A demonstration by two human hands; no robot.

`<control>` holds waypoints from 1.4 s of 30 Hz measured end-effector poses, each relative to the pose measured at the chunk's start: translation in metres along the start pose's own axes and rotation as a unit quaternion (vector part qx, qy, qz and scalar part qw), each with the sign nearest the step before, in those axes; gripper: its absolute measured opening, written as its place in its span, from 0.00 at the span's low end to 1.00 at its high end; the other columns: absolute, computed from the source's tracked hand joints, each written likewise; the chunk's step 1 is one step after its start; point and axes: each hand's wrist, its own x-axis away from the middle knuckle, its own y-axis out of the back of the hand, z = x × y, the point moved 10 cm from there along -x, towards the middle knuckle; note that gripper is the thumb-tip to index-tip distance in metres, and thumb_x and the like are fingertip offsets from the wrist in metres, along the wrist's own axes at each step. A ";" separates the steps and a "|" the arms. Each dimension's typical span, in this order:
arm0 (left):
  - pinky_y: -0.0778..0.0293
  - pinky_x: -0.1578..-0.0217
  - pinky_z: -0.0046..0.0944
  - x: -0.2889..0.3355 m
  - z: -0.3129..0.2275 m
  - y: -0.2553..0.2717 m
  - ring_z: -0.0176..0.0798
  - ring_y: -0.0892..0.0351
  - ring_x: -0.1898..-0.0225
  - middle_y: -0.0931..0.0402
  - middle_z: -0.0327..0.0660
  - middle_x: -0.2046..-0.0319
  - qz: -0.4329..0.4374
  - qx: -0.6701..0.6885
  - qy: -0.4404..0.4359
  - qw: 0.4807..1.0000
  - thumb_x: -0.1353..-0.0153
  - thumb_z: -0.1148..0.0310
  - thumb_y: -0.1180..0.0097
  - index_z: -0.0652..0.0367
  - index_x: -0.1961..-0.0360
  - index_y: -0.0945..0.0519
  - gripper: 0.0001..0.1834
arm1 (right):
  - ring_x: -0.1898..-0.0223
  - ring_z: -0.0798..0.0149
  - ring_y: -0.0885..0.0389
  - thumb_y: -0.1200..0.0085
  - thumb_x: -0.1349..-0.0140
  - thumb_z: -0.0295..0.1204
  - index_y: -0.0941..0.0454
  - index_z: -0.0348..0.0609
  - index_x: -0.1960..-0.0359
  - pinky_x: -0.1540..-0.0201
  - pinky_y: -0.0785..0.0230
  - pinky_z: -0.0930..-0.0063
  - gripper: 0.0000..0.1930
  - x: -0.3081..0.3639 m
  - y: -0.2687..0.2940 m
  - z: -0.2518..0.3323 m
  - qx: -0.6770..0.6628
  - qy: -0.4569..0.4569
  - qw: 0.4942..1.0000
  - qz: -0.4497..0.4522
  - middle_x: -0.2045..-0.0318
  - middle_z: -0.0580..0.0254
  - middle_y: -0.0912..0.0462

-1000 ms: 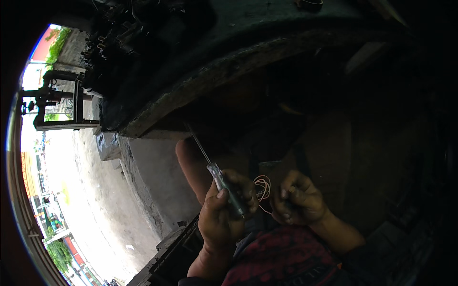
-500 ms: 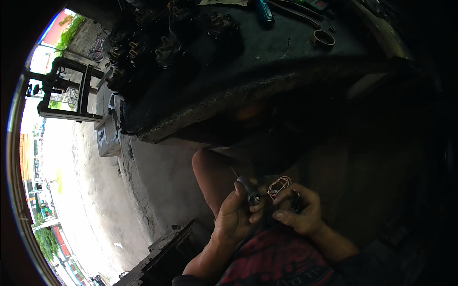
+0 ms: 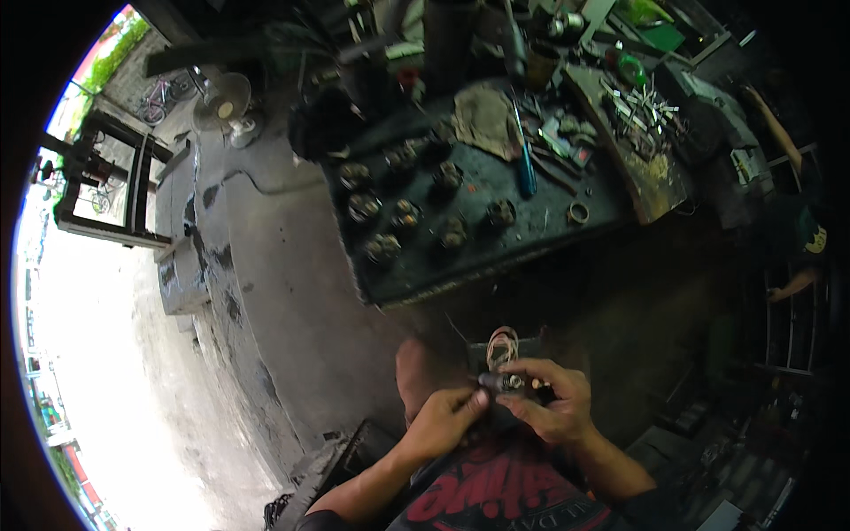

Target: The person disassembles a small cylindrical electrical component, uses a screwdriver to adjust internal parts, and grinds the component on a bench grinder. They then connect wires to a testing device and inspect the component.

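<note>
A small dark cylindrical part (image 3: 498, 381) with a bright metal end lies crosswise between my hands, above my lap. My right hand (image 3: 560, 403) pinches it between thumb and fingers. My left hand (image 3: 445, 419) is closed, its thumb and fingertips at the part's left end; its lower fingers are hidden. Just beyond the part hangs a loop of pale pinkish wire (image 3: 502, 345), apparently joined to it, though the join is hidden by my right fingers. A thin dark strand sticks up to the left of the loop.
Ahead stands a dark workbench (image 3: 416, 281) bearing several round metal parts (image 3: 382, 248), a ring (image 3: 577, 212), a blue-handled screwdriver (image 3: 527, 173) and a rag (image 3: 487, 121). A fan (image 3: 223, 103) stands far left. At right, another person's arm (image 3: 797, 283) shows.
The view has lifted, showing more of the bench. The dark part, upright in my left hand before, now lies sideways with my right hand gripping it; my hands are closer together.
</note>
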 end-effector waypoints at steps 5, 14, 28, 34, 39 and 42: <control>0.25 0.46 0.46 0.093 -0.137 0.053 0.48 0.21 0.47 0.22 0.47 0.48 -0.095 -0.234 -0.391 0.885 0.48 0.69 0.26 0.61 0.42 0.25 0.32 | 0.62 0.70 0.13 0.27 0.49 0.28 0.15 0.39 0.54 0.60 0.23 0.75 0.19 0.010 -0.031 0.055 -0.031 -0.080 0.993 -0.082 0.63 0.59 0.12; 0.27 0.37 0.46 0.133 -0.152 0.061 0.48 0.24 0.37 0.26 0.52 0.39 0.115 -0.114 -0.293 0.942 0.32 0.72 0.42 0.59 0.28 0.39 0.33 | 0.69 0.75 0.21 0.41 0.32 0.21 0.18 0.34 0.49 0.66 0.26 0.82 0.11 -0.003 -0.113 0.078 -0.267 -0.149 0.946 -0.108 0.59 0.63 0.15; 0.24 0.50 0.47 0.277 -0.096 0.232 0.47 0.16 0.54 0.17 0.53 0.55 -0.272 -0.119 -0.360 0.885 0.24 0.50 0.53 0.65 0.40 0.25 0.27 | 0.87 0.74 0.42 0.52 0.27 0.48 0.24 0.43 0.65 0.86 0.48 0.78 0.20 -0.007 -0.272 0.030 -0.381 -0.222 0.892 -0.098 0.84 0.70 0.34; 0.21 0.60 0.36 0.309 0.039 0.378 0.36 0.17 0.62 0.16 0.44 0.65 -0.354 0.153 -0.204 0.900 0.31 0.66 0.48 0.66 0.58 0.16 0.14 | 0.74 0.70 0.23 0.52 0.26 0.38 0.20 0.41 0.51 0.72 0.31 0.74 0.15 -0.060 -0.380 0.065 -0.173 -0.083 0.978 0.080 0.70 0.64 0.20; 0.41 0.86 0.33 0.298 0.059 0.529 0.32 0.40 0.87 0.38 0.32 0.88 -0.405 0.154 -0.184 0.882 0.29 0.54 0.50 0.56 0.65 0.20 0.17 | 0.67 0.71 0.21 0.53 0.24 0.47 0.20 0.43 0.53 0.61 0.29 0.72 0.20 -0.133 -0.494 0.033 -0.170 -0.161 0.970 0.070 0.68 0.67 0.22; 0.37 0.85 0.34 0.307 0.042 0.612 0.33 0.37 0.87 0.34 0.34 0.87 -0.380 0.152 -0.186 0.893 0.29 0.53 0.51 0.58 0.63 0.19 0.19 | 0.86 0.75 0.38 0.45 0.31 0.43 0.21 0.46 0.69 0.85 0.46 0.78 0.14 -0.207 -0.579 0.052 -0.290 -0.126 0.949 -0.007 0.84 0.69 0.33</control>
